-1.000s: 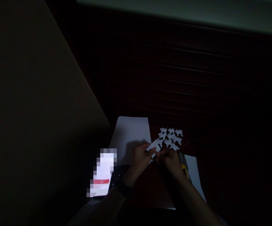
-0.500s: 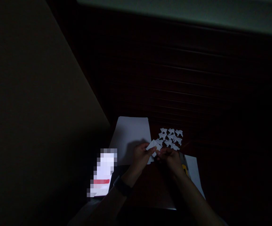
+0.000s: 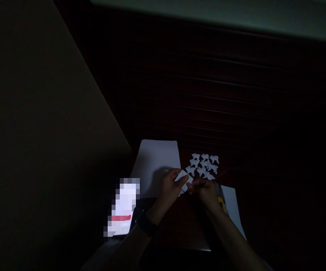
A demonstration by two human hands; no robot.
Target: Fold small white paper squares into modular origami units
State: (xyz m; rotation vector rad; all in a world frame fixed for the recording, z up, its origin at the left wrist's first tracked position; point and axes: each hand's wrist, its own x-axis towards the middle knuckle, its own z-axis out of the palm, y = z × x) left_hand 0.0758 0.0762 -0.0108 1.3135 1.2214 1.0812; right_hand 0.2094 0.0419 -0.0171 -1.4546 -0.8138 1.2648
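The scene is dim. My left hand (image 3: 171,188) and my right hand (image 3: 206,191) meet over a dark table and both pinch one small folded white paper piece (image 3: 183,177) between their fingertips. Just beyond the hands lies a cluster of several small folded white paper pieces (image 3: 204,165). A dark band sits on my left wrist.
A white paper sheet (image 3: 156,162) lies left of the hands. Another white sheet (image 3: 232,210) lies to the right, with a yellow-and-grey tool (image 3: 221,199) beside it, partly hidden by my right arm. A lit phone screen (image 3: 122,209) glows at lower left. A large tan surface (image 3: 33,131) fills the left.
The folded piece has been drawn slightly lower and closer between my fingers, and its shape looks more compact. Both hands stay in nearly the same place.
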